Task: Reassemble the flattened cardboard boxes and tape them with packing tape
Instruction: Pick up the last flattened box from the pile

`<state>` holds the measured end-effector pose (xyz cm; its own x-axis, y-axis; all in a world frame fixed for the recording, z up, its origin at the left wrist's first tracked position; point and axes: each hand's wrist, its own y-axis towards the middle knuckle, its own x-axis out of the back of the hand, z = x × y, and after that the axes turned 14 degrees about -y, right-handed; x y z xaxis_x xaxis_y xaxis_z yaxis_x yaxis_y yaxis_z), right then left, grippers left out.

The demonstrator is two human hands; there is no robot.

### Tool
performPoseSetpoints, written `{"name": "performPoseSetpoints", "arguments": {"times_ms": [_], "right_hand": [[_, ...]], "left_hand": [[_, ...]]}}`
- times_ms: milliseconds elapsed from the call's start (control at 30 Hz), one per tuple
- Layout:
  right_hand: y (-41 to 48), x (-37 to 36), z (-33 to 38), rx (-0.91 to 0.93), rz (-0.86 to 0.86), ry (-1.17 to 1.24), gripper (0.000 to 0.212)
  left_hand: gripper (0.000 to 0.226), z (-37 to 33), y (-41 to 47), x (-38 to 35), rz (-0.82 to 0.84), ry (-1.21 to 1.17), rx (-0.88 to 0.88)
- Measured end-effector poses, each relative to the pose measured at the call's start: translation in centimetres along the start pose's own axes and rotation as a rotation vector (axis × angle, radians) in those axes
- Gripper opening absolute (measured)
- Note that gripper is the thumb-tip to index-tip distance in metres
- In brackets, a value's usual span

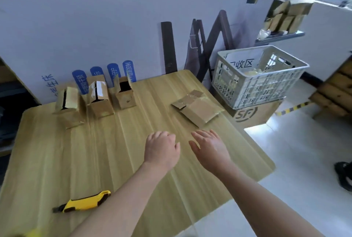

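carton [263, 115]: SF logo | crate sign [241, 63]: 收区 (partly hidden) | board [114, 27]: perhaps 语音控制

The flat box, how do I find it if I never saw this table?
Start at the wooden table and look to its far right side, next to the white crate. The flat box lies there. Unlike the three boxes standing along the back, it is squashed flat.

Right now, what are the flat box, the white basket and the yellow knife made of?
The flat box looks like matte brown cardboard with shiny tape patches. The white basket seems moulded plastic: stiff walls full of lattice holes. The yellow knife has a smooth, probably plastic body with black parts; its blade is too blurry to judge.
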<state>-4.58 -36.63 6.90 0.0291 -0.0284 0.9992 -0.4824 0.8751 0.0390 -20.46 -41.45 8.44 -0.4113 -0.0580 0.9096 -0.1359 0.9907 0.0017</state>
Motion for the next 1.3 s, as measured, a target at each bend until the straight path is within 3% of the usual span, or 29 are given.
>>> {"name": "performPoseSetpoints", "arguments": {"times_ms": [300,633,933,1300], "right_hand": [[-4.6,1.3,-13.1,-0.079,-0.055,-0.037,0.043],[-3.4,1.8,-29.5,0.083,-0.052,-0.071,0.042],[5.2,-0.5,-36.2,0.211,-0.046,-0.059,0.034],[19.7,-2.3,-36.4,0.516,0.042,-0.017,0.037]], "left_hand": [[0.036,-12.7,2.0,-5.1,0.013,-0.016,-0.072],[0.036,-26.4,7.1,-12.5,-0.002,-0.052,0.031],[0.034,-28.0,14.4,-15.3,-0.075,-0.077,0.232],[0.034,-25.0,22.5,-15.4,-0.187,-0.148,0.495]]}}
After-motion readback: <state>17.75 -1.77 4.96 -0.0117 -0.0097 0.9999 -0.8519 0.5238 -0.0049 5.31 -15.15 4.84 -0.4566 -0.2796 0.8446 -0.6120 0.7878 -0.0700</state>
